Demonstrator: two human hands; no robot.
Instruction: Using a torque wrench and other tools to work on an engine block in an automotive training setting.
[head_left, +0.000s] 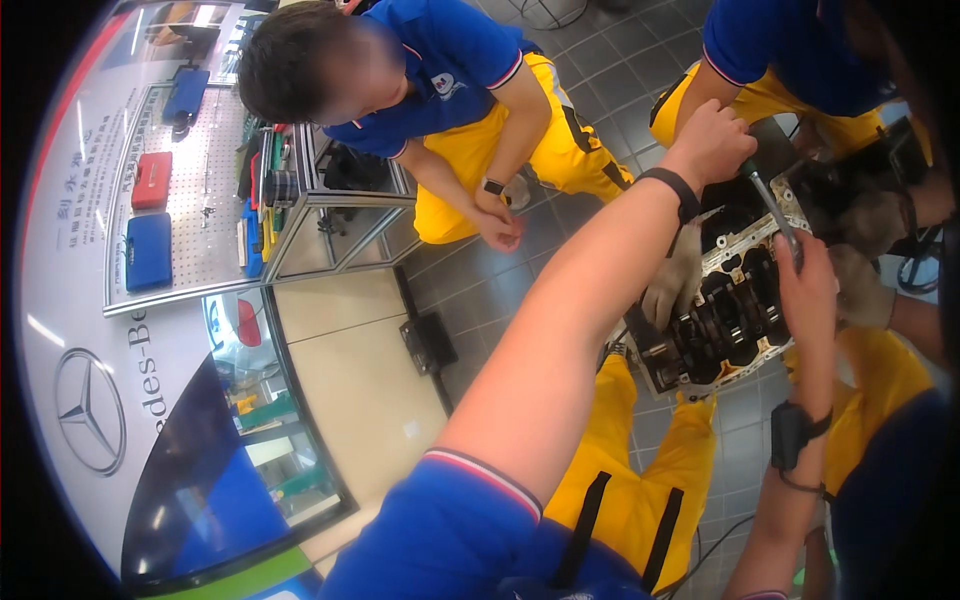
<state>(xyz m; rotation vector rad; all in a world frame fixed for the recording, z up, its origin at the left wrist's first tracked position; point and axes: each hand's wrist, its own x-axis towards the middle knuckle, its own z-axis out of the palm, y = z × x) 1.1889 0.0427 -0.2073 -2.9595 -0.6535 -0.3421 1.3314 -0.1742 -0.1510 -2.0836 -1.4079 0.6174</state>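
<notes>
One wrench [771, 199] is slanted down-right across the far end of the block [738, 312], handle enclosed by the curled left hand [712, 145], lower end apparently pinched by the right hand [811, 288].

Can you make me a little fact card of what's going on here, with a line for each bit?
Left hand: wrapped around the handle end of a long tool
Right hand: at the tool's lower end; exact grip unclear
Beneath the tool: metal engine block
Helper: gloved hand by the block's left edge
Onlooker: person in blue and yellow
Cases: one red, one blue, on a perforated board
</notes>
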